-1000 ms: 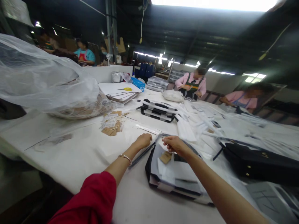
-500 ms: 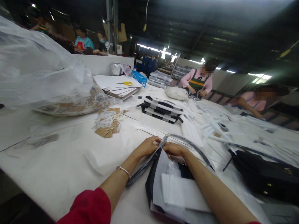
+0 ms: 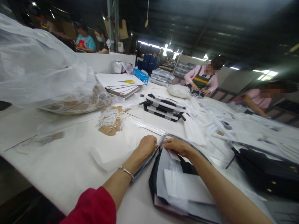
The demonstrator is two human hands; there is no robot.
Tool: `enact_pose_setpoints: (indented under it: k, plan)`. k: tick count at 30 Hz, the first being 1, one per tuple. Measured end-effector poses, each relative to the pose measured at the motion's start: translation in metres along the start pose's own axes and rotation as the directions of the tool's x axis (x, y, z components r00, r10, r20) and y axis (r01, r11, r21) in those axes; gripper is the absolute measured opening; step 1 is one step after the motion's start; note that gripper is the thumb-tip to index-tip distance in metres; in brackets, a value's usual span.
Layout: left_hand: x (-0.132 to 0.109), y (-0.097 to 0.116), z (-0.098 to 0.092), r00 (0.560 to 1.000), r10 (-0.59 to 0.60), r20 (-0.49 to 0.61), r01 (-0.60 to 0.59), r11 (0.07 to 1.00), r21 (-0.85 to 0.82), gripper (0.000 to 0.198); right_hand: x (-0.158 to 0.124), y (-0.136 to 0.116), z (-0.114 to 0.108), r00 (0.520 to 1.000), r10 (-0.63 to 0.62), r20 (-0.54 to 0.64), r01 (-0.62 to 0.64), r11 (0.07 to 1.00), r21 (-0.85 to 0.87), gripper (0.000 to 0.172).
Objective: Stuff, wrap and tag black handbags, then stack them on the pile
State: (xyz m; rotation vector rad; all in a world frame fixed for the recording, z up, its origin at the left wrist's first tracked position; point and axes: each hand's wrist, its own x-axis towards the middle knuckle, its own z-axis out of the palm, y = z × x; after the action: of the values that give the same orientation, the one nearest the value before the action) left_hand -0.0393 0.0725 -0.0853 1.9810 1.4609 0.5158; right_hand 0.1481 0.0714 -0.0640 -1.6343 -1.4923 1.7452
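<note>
My left hand [image 3: 147, 145] is closed on the wrapped strap [image 3: 144, 163] of a black bag [image 3: 173, 183] lying on the white table [image 3: 70, 155] in front of me. My right hand [image 3: 176, 146] pinches the same strap just to the right, at the bag's top edge. White paper sheets and clear plastic cover the bag's front. A thin bracelet sits on my left wrist, above a red sleeve.
Brown paper tags [image 3: 109, 124] lie left of my hands. A big clear plastic sack [image 3: 42, 71] fills the far left. Stacked striped bags [image 3: 163, 109], paper with yellow scissors [image 3: 127, 81], another black bag [image 3: 266, 174] at right. Other people work across the table.
Both hands came together on the strap at the bag's top; the brown tag seen on the bag a second ago is out of sight. The camera view shifted slightly.
</note>
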Motion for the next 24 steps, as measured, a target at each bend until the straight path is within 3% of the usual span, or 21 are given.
enact_pose_setpoints:
  k: [6, 9, 14, 19, 22, 24]
  plan:
    - [0.003, -0.004, -0.013, 0.997, -0.039, 0.071, 0.052, 0.98, -0.192, 0.007, -0.011, -0.016, -0.005, 0.982, -0.106, -0.156, 0.09, 0.99, -0.109, 0.028]
    - [0.005, -0.004, -0.013, 0.987, -0.044, 0.151, 0.101, 0.913, -0.394, 0.01, -0.014, -0.021, -0.009, 0.995, -0.07, -0.074, 0.063, 0.993, -0.098, 0.031]
    - [0.006, -0.003, -0.008, 0.98, -0.044, 0.193, 0.168, 0.7, -0.694, 0.021, -0.019, -0.02, -0.014, 0.999, 0.005, 0.053, -0.014, 0.986, 0.169, 0.03]
    - [0.009, -0.003, -0.004, 0.981, -0.089, 0.173, 0.192, 0.569, -0.8, 0.023, -0.027, -0.016, -0.008, 0.982, -0.165, 0.095, 0.11, 0.898, 0.426, 0.036]
    - [0.012, -0.006, 0.0, 0.976, -0.143, 0.162, 0.214, 0.533, -0.819, 0.021, -0.028, -0.015, -0.001, 0.953, -0.267, 0.143, 0.172, 0.865, 0.472, 0.048]
    - [0.015, -0.009, 0.002, 0.971, -0.177, 0.161, 0.231, 0.512, -0.827, 0.023, -0.023, -0.014, 0.004, 0.961, -0.243, 0.131, 0.16, 0.876, 0.455, 0.046]
